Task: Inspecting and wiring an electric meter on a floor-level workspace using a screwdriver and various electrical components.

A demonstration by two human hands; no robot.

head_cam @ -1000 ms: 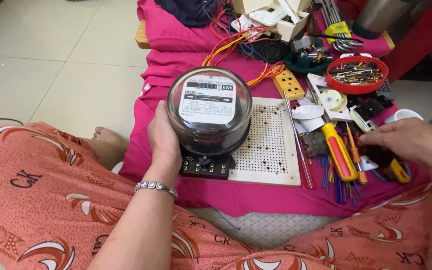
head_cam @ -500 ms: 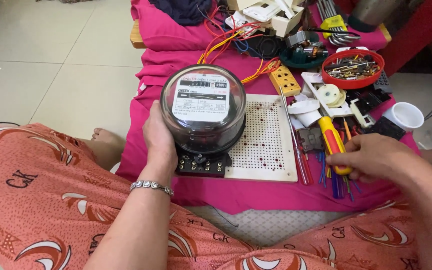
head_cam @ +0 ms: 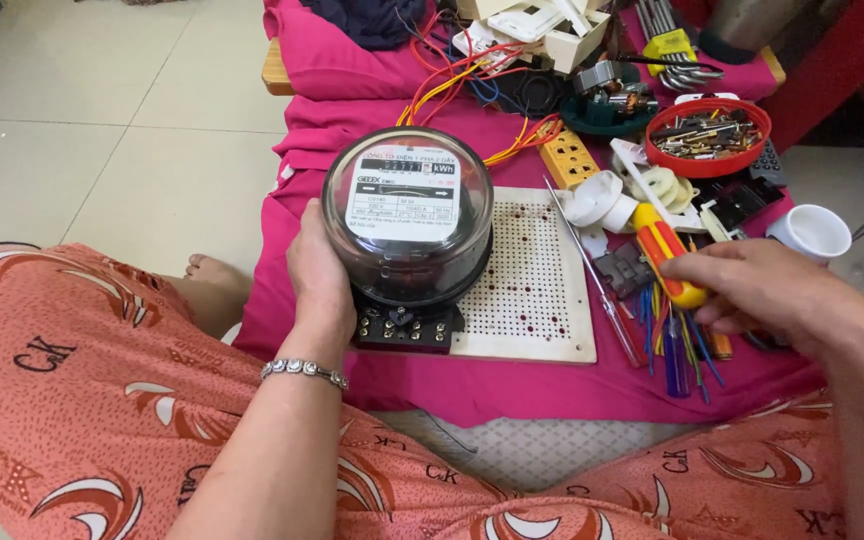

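On the pink cloth (head_cam: 512, 385), the right hand (head_cam: 767, 295) had its fingers (head_cam: 727, 270) curled closed around the orange-and-yellow handle of a screwdriver (head_cam: 667, 250). The tool lay low over a heap of thin coloured wires (head_cam: 677, 335). The left hand (head_cam: 322, 275) was wrapped partly open around the left side of a round, glass-domed electric meter (head_cam: 407, 215), thumb and palm pressed to the dome, steadying it rather than enclosing it.

The meter stood tilted on its black terminal block (head_cam: 407, 325), which rested on the near left edge of a white perforated board (head_cam: 532, 275). Held from one side only, it could, by my judgement, slip or roll off the board if the palm eased. The screwdriver's tip could also snag the loose wires and drag them.

Farther out sat a red bowl of metal parts (head_cam: 712, 135), a white cup (head_cam: 812, 230), a roll of white tape (head_cam: 592, 200) and a yellow socket strip (head_cam: 567, 160).
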